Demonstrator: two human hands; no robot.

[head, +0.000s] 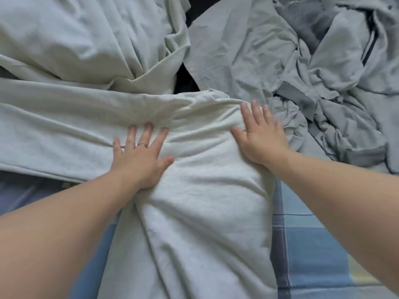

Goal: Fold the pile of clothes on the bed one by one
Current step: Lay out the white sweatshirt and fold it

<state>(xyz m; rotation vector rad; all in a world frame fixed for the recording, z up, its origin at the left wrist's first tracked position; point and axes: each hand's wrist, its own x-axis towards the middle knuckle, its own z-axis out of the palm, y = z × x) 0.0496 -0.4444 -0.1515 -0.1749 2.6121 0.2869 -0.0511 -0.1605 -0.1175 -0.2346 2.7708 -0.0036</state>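
Fabric in pale grey-green fills most of the view: a pale garment (205, 201) lies spread across the bed. One part runs from the left edge to the middle and another runs down from the middle toward the bottom edge, creased and bunched where the two meet. More pale cloth (86, 39) lies crumpled beyond it at the upper left, touching its far edge. The pile of clothes (336, 87), greyer and heavily wrinkled, with a dark zip line and grey bands showing, sits at the upper right, just beside the garment's right edge. The bed sheet (319, 244), checked in blue, grey and pale yellow, shows bare at the lower right and as plain blue at the lower left. The left hand (140, 156) lies flat on the garment near its middle, fingers straight and spread, gripping nothing. The right hand (261, 137) lies flat on the garment's bunched right side, fingers straight and close together, likewise gripping nothing; its outline is slightly blurred. A dark gap (183, 83) shows between the upper cloth and the pile. A thin ring (142, 145) sits on one left finger.
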